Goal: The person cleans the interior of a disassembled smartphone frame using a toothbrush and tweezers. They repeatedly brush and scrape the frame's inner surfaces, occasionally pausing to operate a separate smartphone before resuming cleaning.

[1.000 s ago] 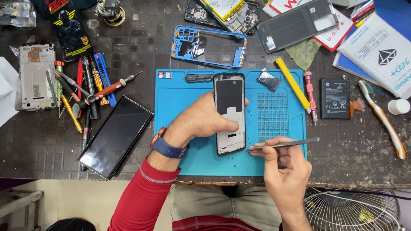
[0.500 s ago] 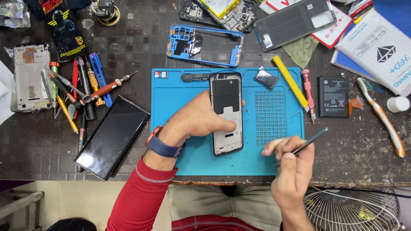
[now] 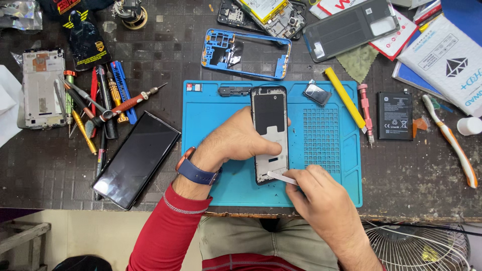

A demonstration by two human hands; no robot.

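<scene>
Blue repair mat (image 3: pixel 211 108) under opened phone frame (image 3: pixel 271 133), pinned flat by left hand (image 3: pixel 236 140); right hand (image 3: pixel 321 193) fingers pinching tweezers (image 3: pixel 282 177) at lower edge.

The dark, worn table (image 3: pixel 411 175) with a grid of small squares filled most of the view. Its top looked dusty and scratched. Below its front edge lay a pale floor (image 3: pixel 90 236). A grey wooden frame (image 3: pixel 20 238) stood at the lower left. A round wire fan guard (image 3: pixel 422 246) sat at the lower right. The light was bright and even.
</scene>
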